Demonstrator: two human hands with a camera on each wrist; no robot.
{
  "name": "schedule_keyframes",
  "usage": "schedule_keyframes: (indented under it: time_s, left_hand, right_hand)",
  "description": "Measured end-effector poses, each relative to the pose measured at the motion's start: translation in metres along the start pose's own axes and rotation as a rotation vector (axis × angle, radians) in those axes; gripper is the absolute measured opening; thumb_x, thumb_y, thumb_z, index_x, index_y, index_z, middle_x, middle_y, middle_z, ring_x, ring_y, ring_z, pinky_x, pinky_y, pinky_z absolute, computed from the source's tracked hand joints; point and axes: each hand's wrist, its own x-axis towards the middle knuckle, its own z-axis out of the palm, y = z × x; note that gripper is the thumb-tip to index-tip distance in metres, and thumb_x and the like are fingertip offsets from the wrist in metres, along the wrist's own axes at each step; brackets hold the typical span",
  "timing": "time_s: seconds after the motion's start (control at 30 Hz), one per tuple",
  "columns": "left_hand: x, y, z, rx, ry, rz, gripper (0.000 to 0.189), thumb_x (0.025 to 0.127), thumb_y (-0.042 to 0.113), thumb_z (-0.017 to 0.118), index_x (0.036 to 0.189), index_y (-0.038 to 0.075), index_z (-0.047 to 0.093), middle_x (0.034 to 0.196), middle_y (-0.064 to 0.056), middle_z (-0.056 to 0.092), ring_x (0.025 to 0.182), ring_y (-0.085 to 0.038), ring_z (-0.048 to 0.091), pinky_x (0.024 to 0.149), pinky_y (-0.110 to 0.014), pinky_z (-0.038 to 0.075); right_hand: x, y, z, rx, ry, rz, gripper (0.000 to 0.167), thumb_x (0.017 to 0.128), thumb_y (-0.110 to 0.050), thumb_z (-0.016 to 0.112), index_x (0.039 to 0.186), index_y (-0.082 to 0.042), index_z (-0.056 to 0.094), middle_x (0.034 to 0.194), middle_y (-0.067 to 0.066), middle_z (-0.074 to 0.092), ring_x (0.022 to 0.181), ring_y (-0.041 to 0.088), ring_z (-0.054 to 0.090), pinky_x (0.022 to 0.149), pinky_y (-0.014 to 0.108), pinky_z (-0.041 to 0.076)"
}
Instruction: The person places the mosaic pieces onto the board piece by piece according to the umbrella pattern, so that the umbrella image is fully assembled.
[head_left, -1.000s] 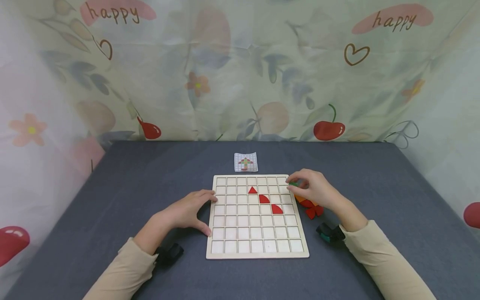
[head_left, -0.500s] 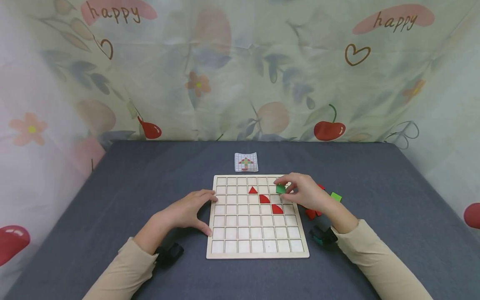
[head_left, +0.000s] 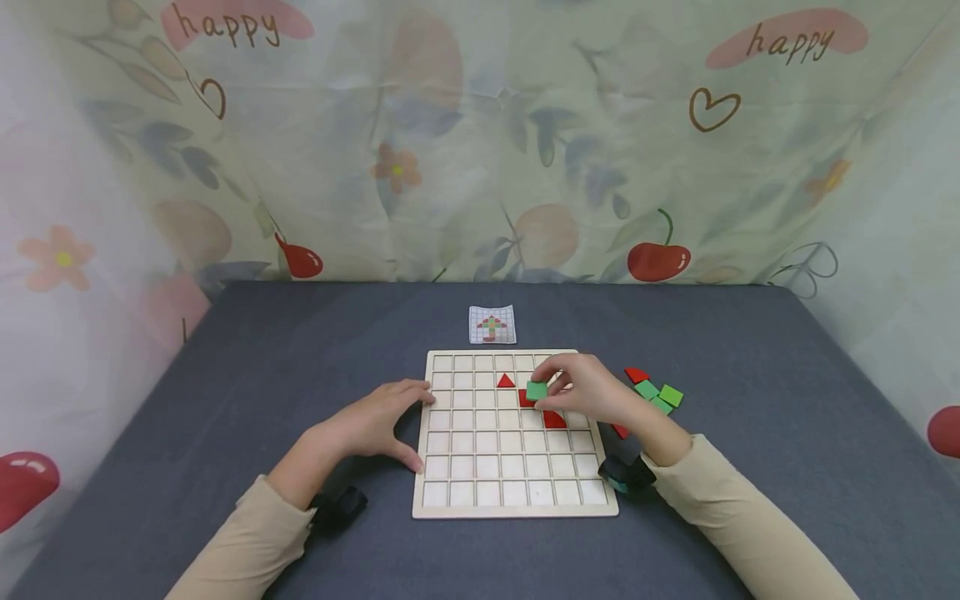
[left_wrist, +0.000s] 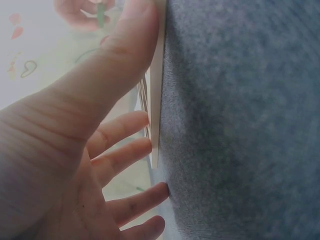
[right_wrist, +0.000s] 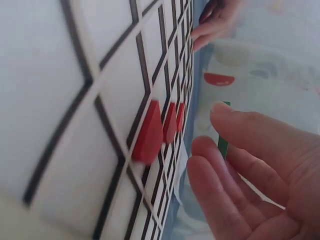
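My right hand [head_left: 588,387] pinches a green square tile [head_left: 536,391] over the upper right part of a white gridded board [head_left: 517,512]. In the right wrist view the green tile [right_wrist: 223,146] shows edge-on between thumb and fingers, apart from the board. On the board lie a red triangle [head_left: 506,382] and two red quarter-circle pieces [head_left: 555,420]; the held tile partly covers the upper one. My left hand [head_left: 375,421] is spread along the board's left edge, fingertips and thumb tip against it. The left wrist view shows that hand's fingers [left_wrist: 122,160] fairly straight beside the board's side.
A small printed card [head_left: 492,325] with a colored grid picture lies behind the board. Right of the board is a loose group of green tiles [head_left: 671,396] and red pieces [head_left: 636,375], partly hidden by the right forearm. A patterned curtain [head_left: 480,167] hangs behind the dark table [head_left: 300,333].
My right hand has carried the green tile leftward from the board's right edge to above the upper red quarter-circle. More loose pieces show at the right. The left hand has stayed put.
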Motion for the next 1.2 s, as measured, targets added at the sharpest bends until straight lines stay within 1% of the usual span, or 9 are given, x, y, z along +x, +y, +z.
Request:
schedule_keyframes:
  time_s: [0.2,0.27,0.37,0.5,0.67,0.8,1.2]
  left_hand:
    - [-0.001,0.001,-0.001,-0.008,-0.001,-0.005,0.085,0.063,0.043,0.083,0.131,0.007,0.047,0.146,-0.016,0.037,0.135,-0.037,0.035,0.108,-0.051,0.032]
    - [-0.001,0.001,-0.001,-0.009,-0.002,-0.003,0.086,0.063,0.044,0.083,0.131,0.007,0.047,0.146,-0.016,0.037,0.134,-0.037,0.035,0.108,-0.052,0.032]
    - [-0.001,0.001,-0.002,-0.014,-0.004,-0.006,0.086,0.063,0.044,0.082,0.132,0.007,0.046,0.147,-0.016,0.037,0.134,-0.038,0.034,0.108,-0.052,0.032]
    - [-0.001,0.002,-0.002,-0.012,-0.004,-0.007,0.086,0.063,0.044,0.083,0.131,0.007,0.047,0.146,-0.016,0.037,0.134,-0.037,0.034,0.108,-0.052,0.032]
    - [-0.002,0.003,-0.003,-0.011,-0.006,-0.012,0.085,0.063,0.044,0.083,0.131,0.007,0.047,0.146,-0.016,0.037,0.135,-0.037,0.034,0.108,-0.051,0.032]
    - [-0.002,0.003,-0.003,-0.007,-0.006,-0.01,0.086,0.063,0.044,0.083,0.131,0.006,0.047,0.146,-0.016,0.037,0.135,-0.037,0.034,0.108,-0.052,0.032]
    - [-0.002,0.002,-0.003,-0.009,-0.004,0.0,0.086,0.063,0.044,0.083,0.132,0.006,0.046,0.146,-0.016,0.037,0.134,-0.037,0.035,0.107,-0.052,0.032]
  right_hand:
    - [0.006,-0.004,0.008,-0.004,-0.022,-0.052,0.026,0.076,-0.013,0.076,0.099,-0.007,0.067,0.093,0.007,0.066,0.073,0.008,0.061,0.067,0.021,0.051]
    - [0.009,-0.006,0.011,-0.013,-0.029,-0.057,0.026,0.076,-0.012,0.076,0.099,-0.006,0.067,0.091,0.007,0.065,0.071,0.008,0.059,0.066,0.021,0.05]
    - [0.013,-0.008,0.014,-0.025,-0.043,-0.039,0.025,0.076,-0.012,0.076,0.099,-0.006,0.068,0.09,0.006,0.064,0.069,0.008,0.054,0.064,0.02,0.047]
    - [0.018,-0.011,0.018,-0.036,-0.051,-0.014,0.025,0.076,-0.011,0.076,0.099,-0.005,0.068,0.09,0.007,0.064,0.067,0.009,0.052,0.064,0.021,0.045]
    - [0.024,-0.013,0.021,-0.046,-0.057,0.019,0.024,0.076,-0.012,0.076,0.098,-0.006,0.068,0.089,0.006,0.064,0.068,0.01,0.052,0.066,0.021,0.045]
    - [0.027,-0.014,0.022,-0.044,-0.054,0.028,0.023,0.075,-0.012,0.077,0.097,-0.007,0.068,0.089,0.007,0.065,0.069,0.01,0.053,0.066,0.022,0.046]
    - [0.03,-0.018,0.025,-0.043,-0.069,0.061,0.024,0.074,-0.011,0.077,0.096,-0.008,0.069,0.089,0.007,0.064,0.069,0.011,0.054,0.066,0.023,0.046]
